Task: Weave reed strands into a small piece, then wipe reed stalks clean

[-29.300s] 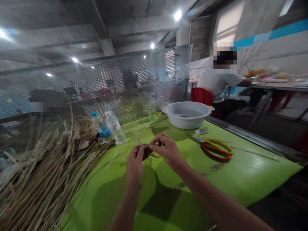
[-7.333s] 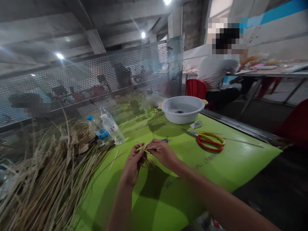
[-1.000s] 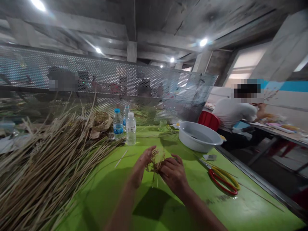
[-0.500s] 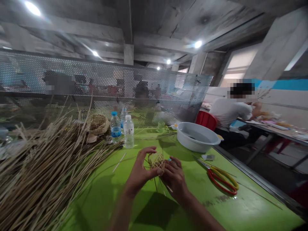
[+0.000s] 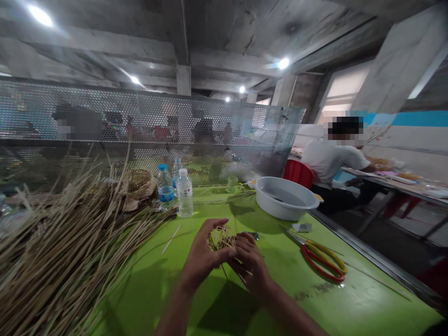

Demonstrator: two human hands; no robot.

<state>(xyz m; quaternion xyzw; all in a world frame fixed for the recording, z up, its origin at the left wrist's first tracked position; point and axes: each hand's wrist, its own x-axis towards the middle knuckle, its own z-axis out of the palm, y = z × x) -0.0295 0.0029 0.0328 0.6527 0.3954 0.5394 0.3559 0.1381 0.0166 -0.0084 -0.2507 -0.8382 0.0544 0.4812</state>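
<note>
A small, loosely woven piece of pale strips (image 5: 223,238) is held between both hands above the green table. My left hand (image 5: 206,247) curves around its left side, thumb at the near side and fingers over the top. On the right side, my right hand (image 5: 250,259) has its fingers bent against the weave. Loose strip ends hang below the piece. A small dark packet (image 5: 252,235) lies just beyond my right hand, partly hidden by it.
Long dry strips (image 5: 70,242) heap at the left, near a woven basket (image 5: 138,183) and water bottles (image 5: 185,193). A grey basin (image 5: 287,198) and red-and-yellow-handled scissors (image 5: 324,259) are at the right. Beyond sits a person (image 5: 327,158) on a red chair (image 5: 297,173).
The woven piece has turned and shifted slightly left between the hands. My right hand's fingers have drawn in, and more of the dark packet shows. The view has moved slightly.
</note>
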